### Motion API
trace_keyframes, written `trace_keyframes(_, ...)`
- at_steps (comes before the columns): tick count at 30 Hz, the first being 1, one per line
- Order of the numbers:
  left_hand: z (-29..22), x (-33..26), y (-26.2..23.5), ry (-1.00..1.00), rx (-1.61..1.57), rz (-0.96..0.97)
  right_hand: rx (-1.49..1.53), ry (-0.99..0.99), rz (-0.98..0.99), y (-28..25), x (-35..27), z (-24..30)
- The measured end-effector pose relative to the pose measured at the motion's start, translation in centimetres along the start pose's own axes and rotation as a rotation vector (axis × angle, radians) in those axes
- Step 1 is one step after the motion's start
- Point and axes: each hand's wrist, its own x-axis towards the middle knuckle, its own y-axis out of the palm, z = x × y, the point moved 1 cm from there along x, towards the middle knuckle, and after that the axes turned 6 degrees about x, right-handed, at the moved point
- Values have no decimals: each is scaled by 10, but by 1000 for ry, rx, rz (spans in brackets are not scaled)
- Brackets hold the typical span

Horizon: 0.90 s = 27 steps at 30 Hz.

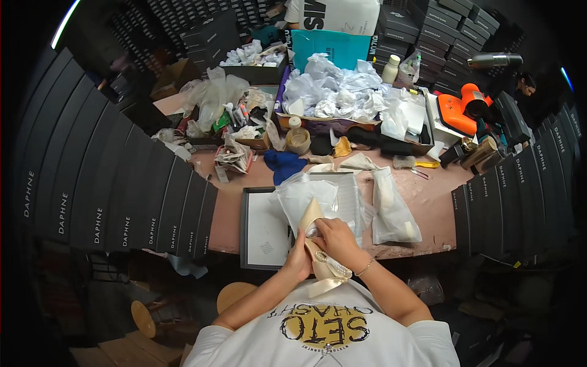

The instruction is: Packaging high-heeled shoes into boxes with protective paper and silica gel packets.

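- Both hands clasp a cream satin shoe (318,244) at the table's near edge: left hand (298,264) cups the side, right hand (335,240) pinches the top.
- Looks light, slippery, easily marked; the beaded trim seems fragile, so hold the sole and heel.
- A clear bag (304,194) lies just behind it.

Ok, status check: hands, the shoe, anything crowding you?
Left hand and right hand both gripping the cream satin shoe. Shoe held over the table edge. Clear plastic bag and open box lid just ahead.
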Motion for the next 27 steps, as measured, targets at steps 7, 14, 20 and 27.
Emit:
trace_keyframes(7, 40, 4, -29, 154, -4, -88, 279, 244, 246, 9, -8, -9)
trace_keyframes(14, 37, 1, -29, 138, 2, -109, 352, 315, 279, 27, -1, -16)
trace_keyframes(20, 24, 14, -46, 183, -69, -199, 298, 354, 109, 4, 12, -36)
trace_keyframes(27, 13, 3, -40, 118, -95, -117, -644, 67, 205, 68, 37, -153)
